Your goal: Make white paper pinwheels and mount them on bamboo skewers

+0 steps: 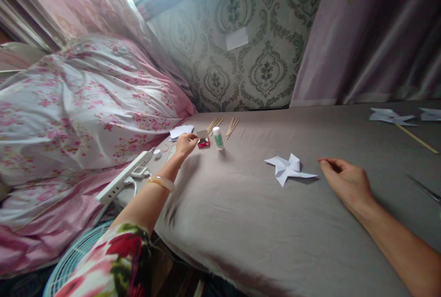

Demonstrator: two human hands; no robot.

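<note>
- Okay, so my left hand (187,144) is over at the far left, fingertips right at the edge of a little open red box (203,142). Can't tell whether those fingers are pinched on anything; they're too small and bunched up to see.
- My right hand (347,184) is on the right with fingers curled, thumb and index close at the tips. Can't tell if they actually touch, and I don't see anything between them.
- Just left of those fingertips is the white paper pinwheel (288,168), flat on the grey-brown sheet (241,223), between my two hands, one blade pointing at the right one.
- Next to the red box, on its right, stands a white bottle (218,139) with a green label. Two bunches of thin sticks lie just beyond, plus some white paper sheets (181,132) on the far side of my left hand.
- Far right: a second pinwheel (391,115) with a stick (418,139), and part of another one past it. Nearer, a pointed metal tool (429,191) pokes in from the right edge.
- Left side: a white power strip (126,175) with plugs in it, floral bedding (79,99) beyond, and a blue fan guard (76,251) down near my sleeve.
</note>
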